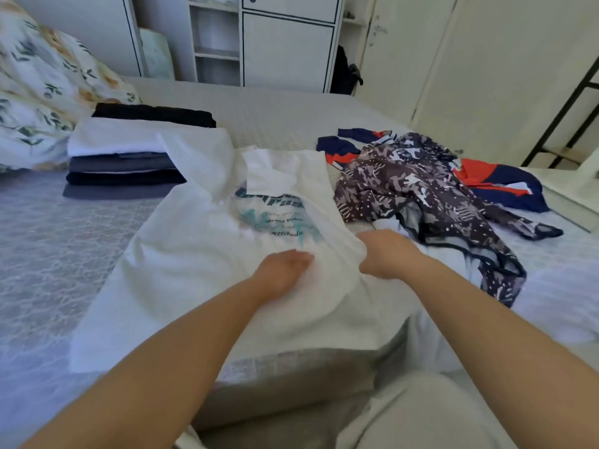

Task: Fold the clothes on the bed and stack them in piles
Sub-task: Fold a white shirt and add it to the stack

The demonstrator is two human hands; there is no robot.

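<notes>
A white T-shirt (194, 254) with a teal and dark print lies spread across the bed in front of me. My left hand (282, 273) lies flat on its middle, fingers straight, just below the print. My right hand (385, 254) grips the shirt's right edge, fingers curled into the cloth. A stack of folded clothes (126, 163), white on top with grey and dark layers under it, sits at the back left. A folded black garment (155, 115) lies behind that stack. To the right lie a crumpled purple patterned garment (421, 196) and a navy, red and white one (499, 183).
The bed (48, 254) has a pale grey quilted cover. A floral pillow (42, 92) sits at the far left. White wardrobes and open shelves (285, 43) stand behind the bed. A black metal frame (564, 108) stands at the far right.
</notes>
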